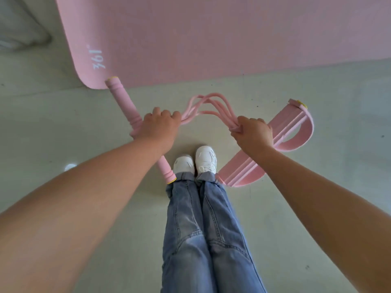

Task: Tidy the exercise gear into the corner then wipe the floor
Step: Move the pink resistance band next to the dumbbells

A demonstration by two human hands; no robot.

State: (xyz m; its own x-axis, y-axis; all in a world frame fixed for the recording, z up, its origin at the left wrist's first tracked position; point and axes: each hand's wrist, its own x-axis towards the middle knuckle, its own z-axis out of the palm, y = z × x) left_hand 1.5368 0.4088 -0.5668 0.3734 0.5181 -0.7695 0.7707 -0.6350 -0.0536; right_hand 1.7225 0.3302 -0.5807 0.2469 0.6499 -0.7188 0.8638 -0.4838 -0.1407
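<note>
I hold a pink pedal resistance puller above the floor. My left hand (159, 125) grips its foam handle bar (122, 102) where the elastic tubes join it. My right hand (252, 132) grips the other end of the tubes beside the pink foot pedal piece (281, 127). The several pink elastic tubes (208, 104) arch slack between my two hands. A pink exercise mat (211, 34) with white print lies flat on the floor beyond, across the top of the view.
My legs in blue jeans and white shoes (195, 160) stand on the pale grey floor (317, 187) below the puller. A grey blurred object (19, 28) sits at the top left beside the mat's rounded corner.
</note>
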